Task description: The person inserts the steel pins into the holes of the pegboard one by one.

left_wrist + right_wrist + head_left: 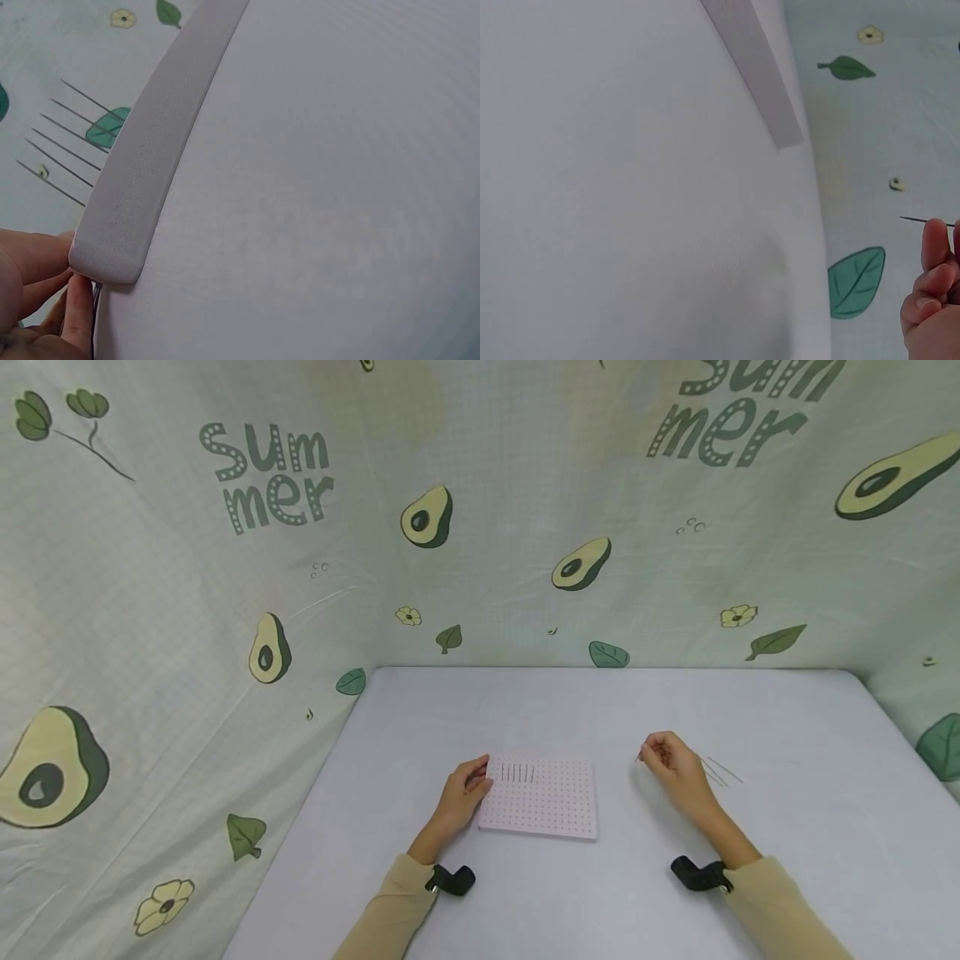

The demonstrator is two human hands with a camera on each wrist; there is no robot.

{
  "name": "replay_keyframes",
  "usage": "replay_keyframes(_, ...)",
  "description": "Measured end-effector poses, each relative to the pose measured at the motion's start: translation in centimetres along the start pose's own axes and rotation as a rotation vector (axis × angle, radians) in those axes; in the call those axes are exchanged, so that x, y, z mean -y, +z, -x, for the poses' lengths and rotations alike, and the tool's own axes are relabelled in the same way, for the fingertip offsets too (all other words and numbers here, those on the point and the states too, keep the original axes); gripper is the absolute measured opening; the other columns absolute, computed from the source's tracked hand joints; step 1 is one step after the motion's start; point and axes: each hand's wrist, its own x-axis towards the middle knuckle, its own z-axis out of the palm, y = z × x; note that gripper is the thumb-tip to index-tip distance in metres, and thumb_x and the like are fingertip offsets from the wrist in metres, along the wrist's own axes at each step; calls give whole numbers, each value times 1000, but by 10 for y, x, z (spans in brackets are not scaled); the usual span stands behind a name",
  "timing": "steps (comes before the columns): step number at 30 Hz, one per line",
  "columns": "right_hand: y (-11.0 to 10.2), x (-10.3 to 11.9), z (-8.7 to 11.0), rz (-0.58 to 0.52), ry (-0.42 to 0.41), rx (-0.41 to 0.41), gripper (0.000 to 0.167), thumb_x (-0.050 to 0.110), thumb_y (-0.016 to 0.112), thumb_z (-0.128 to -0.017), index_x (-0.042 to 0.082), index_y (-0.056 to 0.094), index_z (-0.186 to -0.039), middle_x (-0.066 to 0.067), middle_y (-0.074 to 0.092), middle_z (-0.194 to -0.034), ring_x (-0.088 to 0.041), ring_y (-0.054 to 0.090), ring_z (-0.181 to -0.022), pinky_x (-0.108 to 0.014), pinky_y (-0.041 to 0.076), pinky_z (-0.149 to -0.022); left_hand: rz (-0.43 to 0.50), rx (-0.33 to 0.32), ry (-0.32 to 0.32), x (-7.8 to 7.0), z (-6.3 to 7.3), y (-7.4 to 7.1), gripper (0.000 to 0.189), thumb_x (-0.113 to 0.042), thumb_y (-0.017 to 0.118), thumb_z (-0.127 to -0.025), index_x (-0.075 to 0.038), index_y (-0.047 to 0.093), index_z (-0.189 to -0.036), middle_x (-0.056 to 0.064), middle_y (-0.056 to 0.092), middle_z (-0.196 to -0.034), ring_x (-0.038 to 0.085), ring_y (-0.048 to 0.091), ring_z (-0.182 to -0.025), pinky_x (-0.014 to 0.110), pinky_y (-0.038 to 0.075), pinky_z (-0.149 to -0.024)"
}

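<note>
A pale pink pegboard (551,814) with rows of small holes lies flat on the table. Several thin dark pins (517,772) stand in a row near its upper left. My left hand (459,795) grips the board's left edge; in the left wrist view its fingers (79,311) are at the board's corner, and the pins rise from the far face. To the right of the board and above the table, my right hand (675,772) pinches one thin pin (913,219) between thumb and fingertips. Most of that pin is hidden by the fingers.
Several loose thin pins (724,770) lie on the white table (420,710) just right of my right hand. A patterned cloth (495,460) with avocados and leaves hangs behind the table and along its left side. Black wrist cameras (701,873) sit on both wrists.
</note>
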Motion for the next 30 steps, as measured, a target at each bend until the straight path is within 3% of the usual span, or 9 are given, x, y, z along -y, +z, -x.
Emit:
replay_keyframes(6, 17, 8, -7, -7, -4, 46, 6, -4, 61, -95, -8, 56, -95, -12, 64, -80, -6, 50, -69, -13, 42, -54, -12, 0, -17, 26, -5, 1, 46, 0, 58, -99, 13, 45, -141, 28, 52, -133, 39, 51, -124, 43, 44, -107)
replay_keyframes(13, 36, 18, -16, -29, -18, 97, 6, -7, 62, -92, -2, 58, -94, -6, 58, -78, -9, 46, -70, -14, 39, -53, -7, -9, -19, 30, -7, 1, 46, -1, 60, -98, 10, 47, -141, 25, 54, -133, 38, 51, -123, 41, 45, -107)
replay_keyframes(19, 54, 26, -20, -57, -52, 162, 6, -7, 63, -91, -3, 59, -93, -3, 55, -77, -9, 45, -70, -15, 39, -53, -5, -14, -12, 9, -4, 0, 44, 8, 56, -97, 17, 44, -139, 33, 51, -131, 45, 50, -122, 50, 43, -106)
replay_keyframes(25, 70, 34, -21, -77, -56, 257, 5, -4, 64, -93, -2, 59, -94, -1, 53, -77, -10, 45, -70, -16, 38, -54, -4, 6, -12, -15, 2, -6, 43, 8, 55, -97, 19, 44, -137, 35, 51, -129, 46, 51, -121, 49, 44, -105)
replay_keyframes(30, 83, 37, -18, -82, -71, 297, 7, -5, 65, -92, -1, 60, -93, 1, 52, -77, -10, 45, -69, -17, 37, -54, 11, -6, -25, 16, -4, -3, 45, 0, 59, -98, 12, 47, -140, 27, 53, -131, 39, 51, -123, 44, 45, -106)
